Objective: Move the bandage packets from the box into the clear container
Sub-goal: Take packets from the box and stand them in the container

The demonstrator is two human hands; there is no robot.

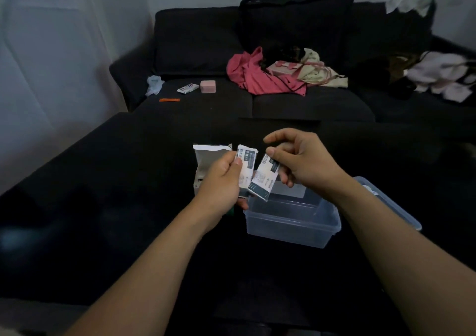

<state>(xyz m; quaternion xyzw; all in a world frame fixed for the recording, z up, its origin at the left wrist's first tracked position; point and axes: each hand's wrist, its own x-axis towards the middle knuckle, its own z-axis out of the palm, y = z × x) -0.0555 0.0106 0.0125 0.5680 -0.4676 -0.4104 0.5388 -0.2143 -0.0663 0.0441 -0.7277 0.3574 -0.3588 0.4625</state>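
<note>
Forearms outstretched, hands [221,178] [301,160] pinching bandage packets [264,178]

Small dark print and Chinese characters on white bandage packet [265,178] in right hand [304,160], too blurred to read, similar print on packet stack [246,165] at its 9 o'clock, likewise unreadable

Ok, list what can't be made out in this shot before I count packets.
- Head view: whether the open box still holds packets; the left hand and dim light hide its inside.
- How many bandage packets the left hand holds; they overlap.
- Print on the packet pinched by the right hand: too small.
- The clear container floor: dark, and the right forearm covers part.
</note>
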